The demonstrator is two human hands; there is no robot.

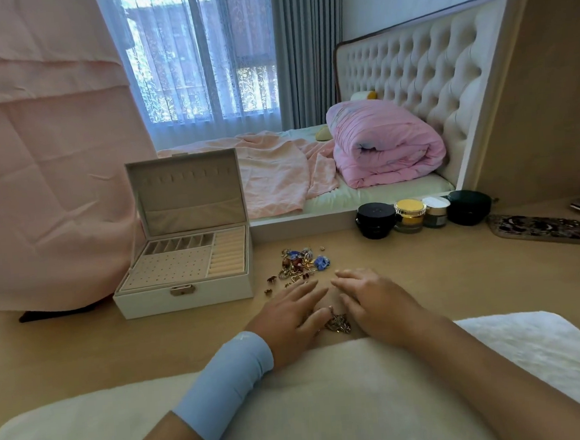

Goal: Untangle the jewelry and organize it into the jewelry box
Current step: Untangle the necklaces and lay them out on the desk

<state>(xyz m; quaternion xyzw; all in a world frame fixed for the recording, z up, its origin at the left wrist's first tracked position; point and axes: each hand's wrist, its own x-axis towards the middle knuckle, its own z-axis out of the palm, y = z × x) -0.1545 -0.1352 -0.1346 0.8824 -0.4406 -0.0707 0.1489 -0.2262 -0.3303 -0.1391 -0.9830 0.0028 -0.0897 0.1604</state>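
A white jewelry box [184,292] stands open on the wooden table, lid up, with ring rolls and an earring panel showing. To its right lies a loose pile of jewelry [302,262] with blue, red and gold pieces. Nearer me, a tangled gold chain clump [337,323] lies on the table between my hands. My left hand [288,318], a light blue band on its wrist, rests flat with its fingers straight beside the clump. My right hand [373,303] lies flat on the other side, fingers extended. Neither hand holds anything.
Several cosmetic jars [408,216] stand at the table's back right, with a patterned phone case [541,229] beside them. A white towel [329,406] covers the near edge under my forearms. A bed with a pink quilt [386,147] lies behind the table.
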